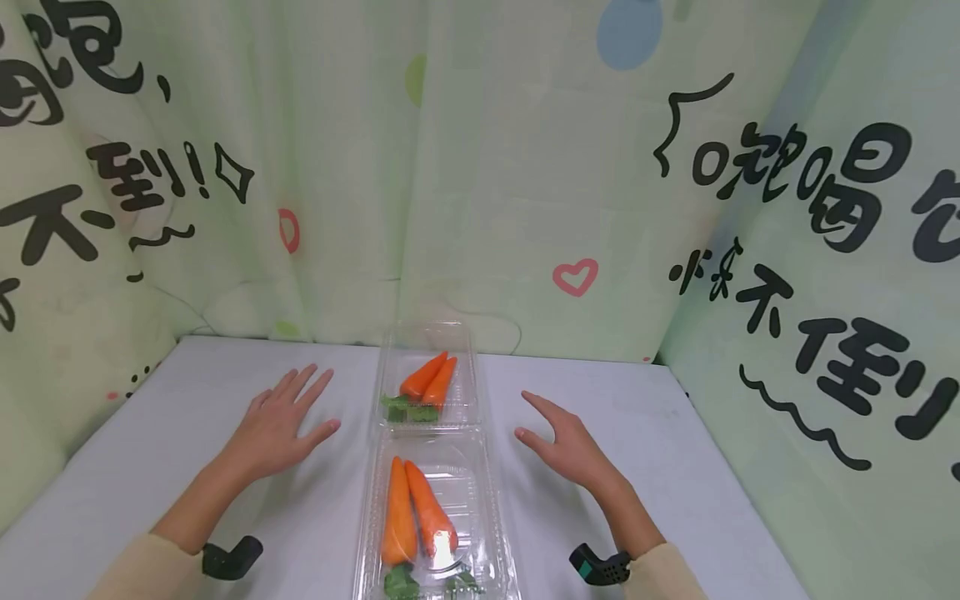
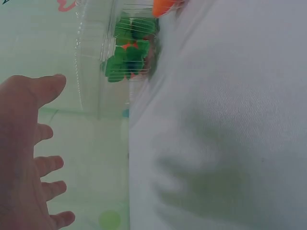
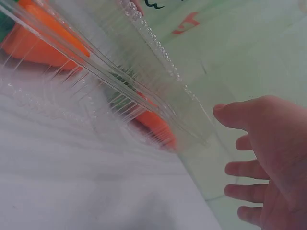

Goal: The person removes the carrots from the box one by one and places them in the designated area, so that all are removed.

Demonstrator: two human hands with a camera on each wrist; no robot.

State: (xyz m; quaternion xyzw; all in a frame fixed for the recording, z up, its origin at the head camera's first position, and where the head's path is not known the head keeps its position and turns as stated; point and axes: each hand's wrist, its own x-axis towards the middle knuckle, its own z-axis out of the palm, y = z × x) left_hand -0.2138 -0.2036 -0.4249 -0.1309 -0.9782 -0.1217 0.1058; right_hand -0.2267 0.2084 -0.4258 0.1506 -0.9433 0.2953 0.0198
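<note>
A clear plastic box [image 1: 491,533] on the table holds two orange carrots [image 1: 400,517] side by side, their green tops toward me. Directly behind it, a second clear section [image 1: 468,367] has two shorter-looking carrots [image 1: 440,383]; whether the two sections are joined I cannot tell. My left hand [image 1: 273,429] hovers left of the plastic, fingers spread and straight, holding nothing. On the other side, my right hand [image 1: 566,446] is raised with thumb and forefinger extended, apart from the box. Green carrot tops [image 2: 129,52] show through plastic in the left wrist view.
The white table [image 1: 600,517] ends at a pale green curtain [image 1: 480,167] with black lettering, which hangs behind it and along both sides. A dark wrist device [image 1: 232,558] sits on the left arm, another [image 1: 600,567] on the right.
</note>
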